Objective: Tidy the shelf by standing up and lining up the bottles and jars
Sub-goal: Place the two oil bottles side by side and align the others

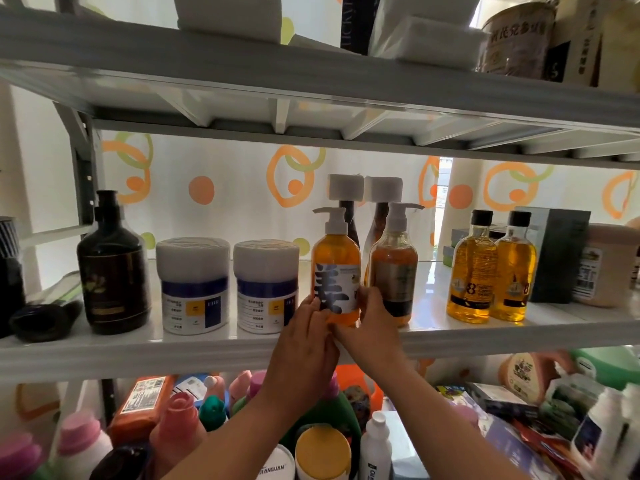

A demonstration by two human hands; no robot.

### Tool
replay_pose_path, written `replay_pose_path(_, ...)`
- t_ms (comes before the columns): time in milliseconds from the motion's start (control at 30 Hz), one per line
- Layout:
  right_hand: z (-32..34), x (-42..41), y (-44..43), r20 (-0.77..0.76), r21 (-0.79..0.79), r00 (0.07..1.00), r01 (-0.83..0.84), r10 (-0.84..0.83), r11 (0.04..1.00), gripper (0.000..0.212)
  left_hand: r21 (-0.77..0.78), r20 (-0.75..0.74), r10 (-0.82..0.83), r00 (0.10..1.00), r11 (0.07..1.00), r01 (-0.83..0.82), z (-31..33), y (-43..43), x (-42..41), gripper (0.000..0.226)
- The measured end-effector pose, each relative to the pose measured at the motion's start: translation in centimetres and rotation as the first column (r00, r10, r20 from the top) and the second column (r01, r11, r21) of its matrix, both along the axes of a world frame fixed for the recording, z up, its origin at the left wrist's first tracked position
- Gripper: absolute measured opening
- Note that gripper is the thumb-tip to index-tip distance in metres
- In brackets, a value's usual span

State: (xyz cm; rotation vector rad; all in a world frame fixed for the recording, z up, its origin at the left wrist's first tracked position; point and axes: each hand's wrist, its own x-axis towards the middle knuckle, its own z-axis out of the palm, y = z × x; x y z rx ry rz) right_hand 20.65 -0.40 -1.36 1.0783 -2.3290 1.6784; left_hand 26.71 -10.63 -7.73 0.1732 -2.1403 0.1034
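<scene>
An amber pump bottle (336, 258) with a white label stands upright near the front of the middle shelf (214, 344). My left hand (308, 334) holds its lower left side and my right hand (372, 320) grips its lower right side. A second amber pump bottle (394, 268) stands right beside it. Left of them stand two white jars (193, 285) (266, 287) and a black pump bottle (112, 265). A dark tube (45, 315) lies on its side at the far left. Two yellow oil bottles (472, 271) (514, 271) stand to the right.
Two tall dark bottles with white square caps (363, 188) stand behind the pump bottles. A dark box (557, 254) and a pink tub (606, 268) are at the right end. The shelf below is crowded with detergent bottles (180, 424) and packets. The upper shelf (311, 74) hangs close overhead.
</scene>
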Motion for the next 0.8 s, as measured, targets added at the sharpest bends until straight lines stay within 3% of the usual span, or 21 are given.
replay_pose_path(167,-0.3,0.0,0.0,-0.023,0.0,0.999,0.025,-0.025,1.0,0.042,0.139,-0.069,-0.003,0.998,0.99,0.013,0.2,0.6,0.0,0.041)
replay_pose_path(467,-0.5,-0.4,-0.3,-0.04,0.005,0.998,0.04,-0.039,0.999,0.029,0.155,-0.032,0.076,0.997,0.985,-0.071,1.1,1.9,0.1,0.053)
replay_pose_path(800,-0.5,-0.2,-0.4,-0.059,0.053,0.996,0.068,-0.065,0.996,0.034,0.11,0.036,0.137,0.99,0.984,-0.14,0.8,1.9,0.3,0.054)
